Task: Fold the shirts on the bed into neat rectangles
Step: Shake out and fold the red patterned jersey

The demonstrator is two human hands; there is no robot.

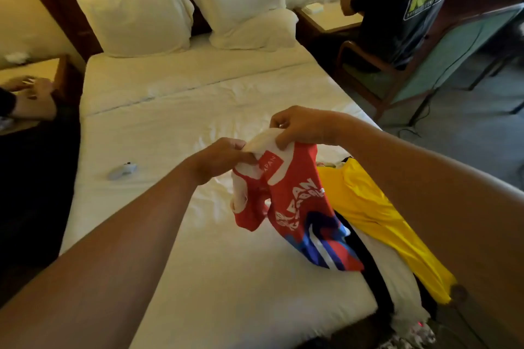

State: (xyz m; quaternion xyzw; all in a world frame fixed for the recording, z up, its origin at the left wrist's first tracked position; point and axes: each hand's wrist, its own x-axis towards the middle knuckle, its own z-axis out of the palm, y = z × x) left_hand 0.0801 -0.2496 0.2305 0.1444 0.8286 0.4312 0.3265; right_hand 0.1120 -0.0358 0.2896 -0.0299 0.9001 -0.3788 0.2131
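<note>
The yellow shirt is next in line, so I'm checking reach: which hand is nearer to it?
Right. The right hand grips the red shirt just up-bed of the yellow shirt; the left hand pinches the collar farther left, beyond the red shirt.

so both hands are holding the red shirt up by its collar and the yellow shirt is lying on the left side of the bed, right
Not quite. The head view shows the yellow shirt lying on the right side of the bed, not the left. The rest holds: the left hand and right hand are holding the red shirt up by its collar.
</note>
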